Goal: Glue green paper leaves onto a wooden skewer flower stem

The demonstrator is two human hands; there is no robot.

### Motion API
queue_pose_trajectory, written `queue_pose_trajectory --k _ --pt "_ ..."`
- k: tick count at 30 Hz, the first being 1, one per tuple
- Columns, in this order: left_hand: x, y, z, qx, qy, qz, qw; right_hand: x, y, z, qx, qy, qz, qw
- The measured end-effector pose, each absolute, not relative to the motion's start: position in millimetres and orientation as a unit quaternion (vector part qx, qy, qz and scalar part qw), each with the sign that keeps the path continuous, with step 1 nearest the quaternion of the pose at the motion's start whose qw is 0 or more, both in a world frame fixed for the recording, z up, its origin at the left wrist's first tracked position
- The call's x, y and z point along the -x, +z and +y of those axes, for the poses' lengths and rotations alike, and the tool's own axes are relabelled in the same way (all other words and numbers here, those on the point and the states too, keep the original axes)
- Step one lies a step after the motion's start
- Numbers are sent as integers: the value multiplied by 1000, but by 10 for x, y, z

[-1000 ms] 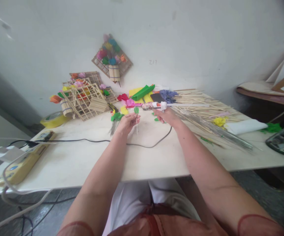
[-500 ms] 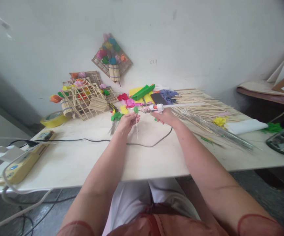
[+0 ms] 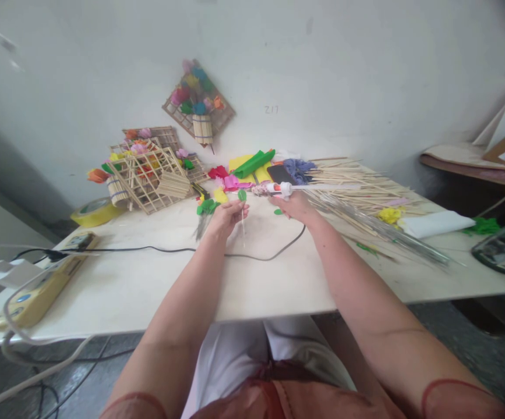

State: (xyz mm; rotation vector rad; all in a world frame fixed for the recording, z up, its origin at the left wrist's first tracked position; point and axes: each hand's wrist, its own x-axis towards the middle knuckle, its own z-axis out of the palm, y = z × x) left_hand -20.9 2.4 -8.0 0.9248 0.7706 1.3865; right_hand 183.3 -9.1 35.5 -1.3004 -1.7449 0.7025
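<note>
Between the fingertips of my left hand (image 3: 231, 215) is a thin wire stem (image 3: 243, 230) topped by a small green paper flower (image 3: 242, 195). My right hand (image 3: 295, 208) is wrapped round a hot glue gun (image 3: 281, 189), its nozzle end pointing left toward the green flower. A long white glue stick (image 3: 326, 187) sticks out of the gun's back. Below the right fingers lies a small green paper piece (image 3: 278, 212). Beside my left hand rests a bunch of green paper flowers (image 3: 208, 206) on wire stems. Whether the nozzle touches the flower is hard to tell.
A black cord (image 3: 261, 258) crosses the table from the power strip (image 3: 42, 288). Bamboo lattices with paper flowers (image 3: 147, 174) and yellow tape (image 3: 97, 212) stand at left. Behind are coloured paper (image 3: 254, 164) and a phone (image 3: 280, 174); wooden sticks (image 3: 357, 180) and wires (image 3: 409, 241) spread right.
The glue gun has shifted very slightly up and right, and more of the green paper piece below my right fingers shows. My left hand keeps its place with the flower.
</note>
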Motion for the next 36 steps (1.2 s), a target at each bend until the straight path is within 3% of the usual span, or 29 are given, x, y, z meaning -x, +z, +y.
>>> queue_pose_trajectory --k 8,18,24,36 --pt "168 3 -55 -395 580 291 650 -1874 194 73 549 186 -690 434" --pt "1 101 -221 -497 483 227 684 -1825 48 204 538 90 -761 351" --pt "-44 73 -229 -552 418 212 690 -1810 8 238 507 40 -777 371" --pt "-116 87 -259 -562 410 211 686 -1811 -27 267 489 -48 -779 389"
